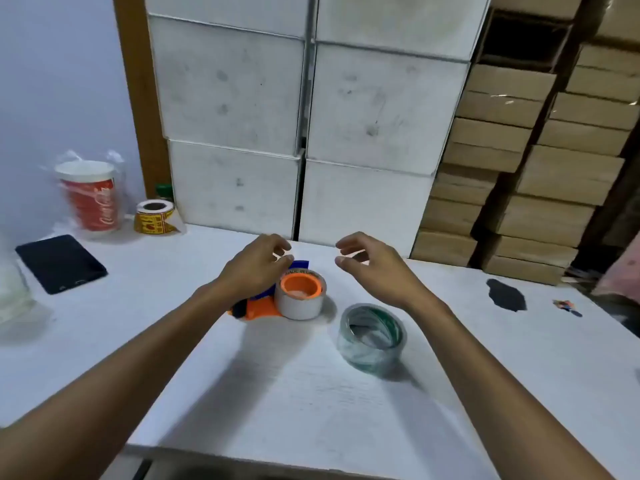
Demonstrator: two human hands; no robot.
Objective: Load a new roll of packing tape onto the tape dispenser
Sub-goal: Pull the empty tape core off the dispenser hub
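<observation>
An orange and blue tape dispenser [260, 306] lies on its side on the white table [277, 393]. A nearly spent white cardboard core [300, 303] sits on its orange hub. My left hand [256, 268] hovers over the dispenser with fingers curled near the core's top edge, hiding part of the blue frame. A new clear tape roll [371, 336] with a green core lies flat to the right. My right hand [370, 263] floats above and behind that roll, fingers spread, holding nothing.
White boxes [235, 188] stack directly behind the table; brown cartons [519, 188] pile up at the right. A red cup in a plastic bag [93, 199], a yellow label roll [154, 216] and a dark phone [60, 263] sit at the left. A black stain [505, 294] marks the right.
</observation>
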